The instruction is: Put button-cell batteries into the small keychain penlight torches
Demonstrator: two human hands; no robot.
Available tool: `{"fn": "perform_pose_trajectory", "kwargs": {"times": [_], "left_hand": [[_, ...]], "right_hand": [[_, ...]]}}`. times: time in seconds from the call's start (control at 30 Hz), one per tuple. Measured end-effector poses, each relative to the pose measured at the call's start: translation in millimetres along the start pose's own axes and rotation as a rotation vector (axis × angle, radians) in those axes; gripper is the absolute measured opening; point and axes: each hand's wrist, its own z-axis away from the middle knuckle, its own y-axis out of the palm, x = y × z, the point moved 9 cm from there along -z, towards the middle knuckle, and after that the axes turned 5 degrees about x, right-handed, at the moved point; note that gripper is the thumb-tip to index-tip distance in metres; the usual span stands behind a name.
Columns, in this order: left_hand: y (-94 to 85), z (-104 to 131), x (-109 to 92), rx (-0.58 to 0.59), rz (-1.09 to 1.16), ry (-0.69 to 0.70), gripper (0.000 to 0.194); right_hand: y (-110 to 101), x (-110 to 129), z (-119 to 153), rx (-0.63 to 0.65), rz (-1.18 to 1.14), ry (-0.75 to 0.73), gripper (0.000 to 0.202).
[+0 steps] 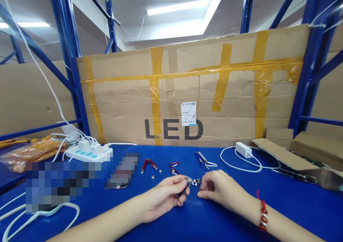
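My left hand (167, 197) is closed around a small dark tube with a silver end (189, 181), which sticks out between thumb and index finger. My right hand (219, 188) hovers low over the table just to the right, fingers curled in; whatever they hold, if anything, is hidden. Between the hands lie small silver metal pieces (194, 182). Beyond them are a red carabiner (174, 164) and a second one (175, 171) partly behind my left hand. Two short red tubes (148, 164) and two small silver discs (160, 171) lie to the left.
Blue and silver tubes with a carabiner (203, 160) lie farther back. At left are a phone-like slab (123, 172), a blurred-out object (61, 185) and a white power strip (91, 154). At right stand a white adapter (243, 150), scissors (305, 177) and an opened carton (286, 156).
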Motion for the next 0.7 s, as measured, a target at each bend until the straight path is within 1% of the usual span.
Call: {"fn": "perform_pose_trajectory", "kwargs": {"times": [0.07,0.17,0.27,0.33,0.4,0.47,0.57,0.63,0.7], "left_hand": [[0.9,-0.3,-0.4,0.011,-0.015,0.001,0.021],[5.0,-1.0,1.9,0.031,-0.045,-0.01,0.022],[9.8,-2.4,2.9,0.037,-0.138,0.014,0.025],[11.6,-4.0,2.7,0.021,-0.209,0.037,0.026],[13.3,-6.4,2.5,0.013,-0.251,0.05,0.028],[15.3,-9.9,3.3,0.019,-0.293,0.036,0.029],[18.0,-17.6,5.9,0.048,-0.356,-0.008,0.032],[18.4,-23.3,5.9,0.065,-0.33,-0.008,0.03],[17.5,-28.2,4.6,0.08,-0.237,0.013,0.028]], "right_hand": [[5.7,-4.2,-3.2,0.019,-0.07,-0.013,0.02],[12.9,-3.2,-6.7,0.041,-0.117,-0.077,0.023],[11.2,1.2,-6.3,0.017,-0.111,-0.098,0.021],[6.1,5.2,-4.5,-0.008,-0.082,-0.099,0.02],[-4.4,9.6,-1.6,-0.081,0.008,-0.105,0.019],[-14.8,12.7,1.7,-0.156,0.117,-0.111,0.016],[-20.2,12.3,4.2,-0.183,0.192,-0.109,0.013],[-20.6,9.7,4.7,-0.19,0.192,-0.096,0.012],[-20.1,6.6,4.7,-0.201,0.174,-0.076,0.012]]}}
